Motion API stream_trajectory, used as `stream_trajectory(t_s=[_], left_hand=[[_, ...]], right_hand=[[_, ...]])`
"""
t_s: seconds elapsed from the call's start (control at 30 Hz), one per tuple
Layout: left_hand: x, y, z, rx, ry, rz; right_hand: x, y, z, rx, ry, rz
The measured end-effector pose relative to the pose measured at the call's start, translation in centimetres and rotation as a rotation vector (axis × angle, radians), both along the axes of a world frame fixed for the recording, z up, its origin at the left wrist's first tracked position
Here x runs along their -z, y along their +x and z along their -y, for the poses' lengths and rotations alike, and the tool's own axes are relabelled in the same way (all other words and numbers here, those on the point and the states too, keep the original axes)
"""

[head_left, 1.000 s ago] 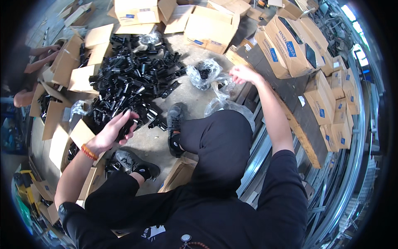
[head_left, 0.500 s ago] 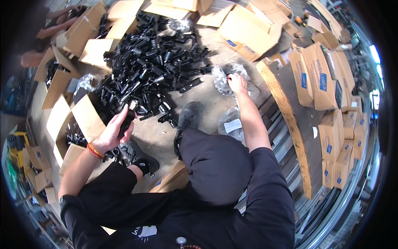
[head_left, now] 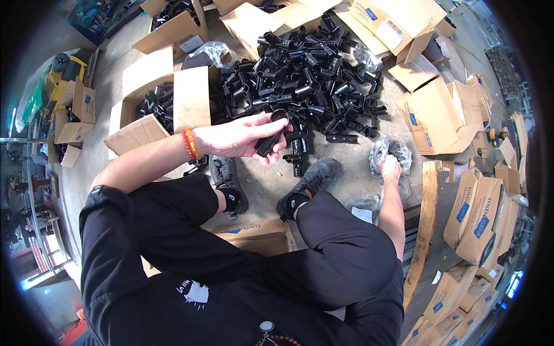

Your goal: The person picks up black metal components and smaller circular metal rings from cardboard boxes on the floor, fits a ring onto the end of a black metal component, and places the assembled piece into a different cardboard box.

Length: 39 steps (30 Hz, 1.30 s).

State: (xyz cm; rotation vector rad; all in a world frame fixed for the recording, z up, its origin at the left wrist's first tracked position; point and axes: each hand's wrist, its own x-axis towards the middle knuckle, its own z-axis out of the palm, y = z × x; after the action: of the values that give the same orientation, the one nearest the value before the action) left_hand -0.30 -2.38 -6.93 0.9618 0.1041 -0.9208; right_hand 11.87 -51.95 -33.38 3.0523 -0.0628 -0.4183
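My left hand [head_left: 245, 137], wearing red and orange bracelets, is closed around a short black tubular fitting [head_left: 268, 144]. It holds the fitting tilted, with a round open end up, above the near edge of a large heap of similar black fittings [head_left: 300, 81] on the floor. Off to the right, my right hand [head_left: 391, 168] grips a crumpled clear plastic bag [head_left: 378, 151]; its fingertips are partly buried in the plastic. What the bag contains cannot be made out. A second clear bag with a white label [head_left: 362, 214] lies nearer to me, beside my right forearm.
An open carton [head_left: 135, 130] of black fittings stands left of the heap. More open cartons [head_left: 435, 118] ring its far and right sides. A wooden beam [head_left: 426, 225] runs along my right, with stacked closed cartons [head_left: 476, 207] beyond. Another carton [head_left: 259, 236] sits between my legs.
The view has swung to the left. My left hand has stretched out over the heap's near edge, the black fitting still in it. My right hand stays on the plastic bag.
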Motion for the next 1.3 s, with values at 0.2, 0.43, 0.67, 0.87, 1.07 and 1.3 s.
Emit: stream_trajectory(t_s=[0.2,0.43,0.67,0.87,1.07,1.3], left_hand=[[-0.3,-0.8,0.1,0.030,-0.087,0.090],[-0.7,0.3,-0.2,0.064,0.072,-0.028],[-0.4,0.7,0.2,0.110,0.072,-0.058],[-0.9,-0.4,-1.1,0.050,0.012,-0.061],[-0.8,-0.2,-1.5,-0.060,-0.142,-0.194],[-1.3,-0.1,-1.0,-0.156,-0.090,0.017]], right_hand=[[-1.2,-0.1,-0.6,0.191,0.215,-0.024],[1.1,-0.8,2.8,0.087,0.437,0.070],[4.1,0.0,12.6,0.371,0.772,0.307],[0.3,0.2,8.9,1.096,1.836,0.055],[-10.2,-3.1,2.0,0.905,2.178,-0.261],[-22.8,-4.5,-11.4,0.343,2.118,-0.773]])
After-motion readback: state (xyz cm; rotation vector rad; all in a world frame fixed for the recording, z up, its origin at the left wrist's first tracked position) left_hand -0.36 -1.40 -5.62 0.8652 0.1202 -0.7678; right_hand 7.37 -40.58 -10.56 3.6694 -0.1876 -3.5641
